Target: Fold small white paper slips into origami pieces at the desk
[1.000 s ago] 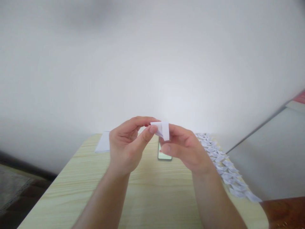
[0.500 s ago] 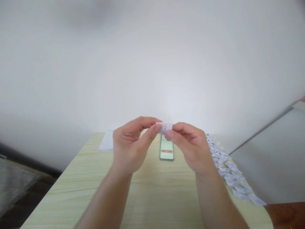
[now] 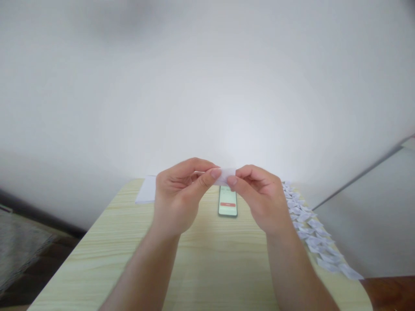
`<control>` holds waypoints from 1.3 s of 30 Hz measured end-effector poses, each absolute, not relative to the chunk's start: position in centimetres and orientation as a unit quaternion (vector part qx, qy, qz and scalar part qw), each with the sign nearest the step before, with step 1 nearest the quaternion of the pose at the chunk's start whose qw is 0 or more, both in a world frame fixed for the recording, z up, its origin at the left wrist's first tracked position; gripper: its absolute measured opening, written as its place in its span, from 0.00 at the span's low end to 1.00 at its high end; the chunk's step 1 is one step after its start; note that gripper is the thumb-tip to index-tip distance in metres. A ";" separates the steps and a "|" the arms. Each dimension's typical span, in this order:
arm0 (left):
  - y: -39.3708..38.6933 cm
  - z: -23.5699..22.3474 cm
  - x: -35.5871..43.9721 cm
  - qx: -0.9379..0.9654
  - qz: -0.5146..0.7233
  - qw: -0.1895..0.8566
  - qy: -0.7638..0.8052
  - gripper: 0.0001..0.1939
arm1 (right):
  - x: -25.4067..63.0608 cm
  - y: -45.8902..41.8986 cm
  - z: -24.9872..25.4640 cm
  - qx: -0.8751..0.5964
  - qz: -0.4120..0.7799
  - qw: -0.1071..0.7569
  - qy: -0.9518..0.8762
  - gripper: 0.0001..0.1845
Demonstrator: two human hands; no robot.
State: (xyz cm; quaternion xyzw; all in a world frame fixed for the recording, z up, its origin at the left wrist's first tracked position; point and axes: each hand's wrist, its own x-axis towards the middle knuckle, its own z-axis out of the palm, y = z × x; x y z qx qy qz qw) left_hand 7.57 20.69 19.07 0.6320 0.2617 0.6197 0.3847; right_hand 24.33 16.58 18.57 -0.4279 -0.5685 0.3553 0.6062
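Note:
Above the light wooden table (image 3: 207, 268), both my hands pinch one small folded piece of white paper (image 3: 226, 176). My left hand (image 3: 178, 196) grips its left end between thumb and forefinger. My right hand (image 3: 261, 196) grips the right end the same way, fingers curled. Most of the paper is hidden behind my fingertips. A phone (image 3: 227, 204) with a lit screen lies flat on the table just beyond and below the paper.
A row of several small folded white paper pieces (image 3: 311, 235) runs along the table's right edge. A stack of white paper sheets (image 3: 146, 191) lies at the far left corner. A pale wall stands behind; dark floor shows at both sides.
My right hand turned the paper from an upright flap into a flatter strip pinched at both ends. Both hands drifted slightly right, uncovering more of the phone.

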 end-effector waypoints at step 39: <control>21.0 19.0 6.1 0.804 0.479 0.246 0.252 0.07 | 25.1 17.0 18.9 -0.459 0.370 0.569 -0.573 0.08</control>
